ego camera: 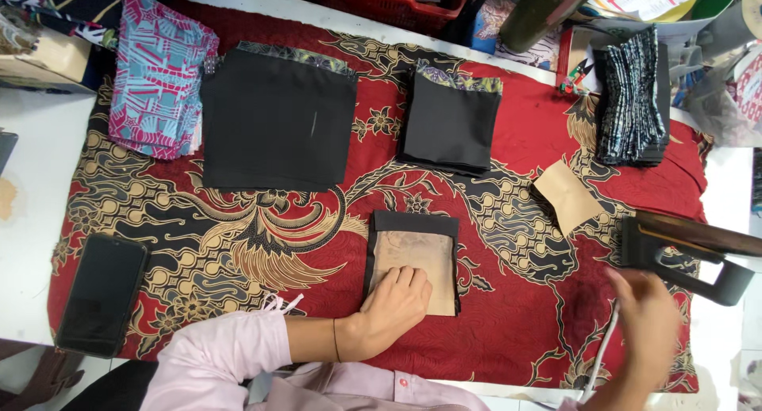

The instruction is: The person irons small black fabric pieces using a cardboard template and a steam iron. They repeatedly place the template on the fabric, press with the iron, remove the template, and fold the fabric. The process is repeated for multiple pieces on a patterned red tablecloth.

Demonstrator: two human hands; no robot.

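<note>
- We are pressing our left hand [394,309], fingers together, on the card [414,260], pinning its black cloth [413,221] near the batik's [516,141] front edge.
- Our blurred right hand [647,324] is reaching toward the iron [689,252]; we cannot tell its grip.

A patterned cloth [238,244] is spread over the table [40,141] and carries nearly everything. At its near middle lies a fabric piece [414,260] with a card template [421,256] on it; the left hand [393,308] rests flat on the template's near left corner. Far from it, side by side, lie a large fabric stack [278,121] on the left and a smaller fabric stack [448,121] on the right. A pile of printed cloth [159,74] sits at the far left, a phone [101,293] at the near left. Right of centre lies a loose card piece [567,195], with a stack of folded fabric [631,97] beyond it. An iron [690,252] stands at the right edge, with the right hand [647,328] just near of it.
</note>
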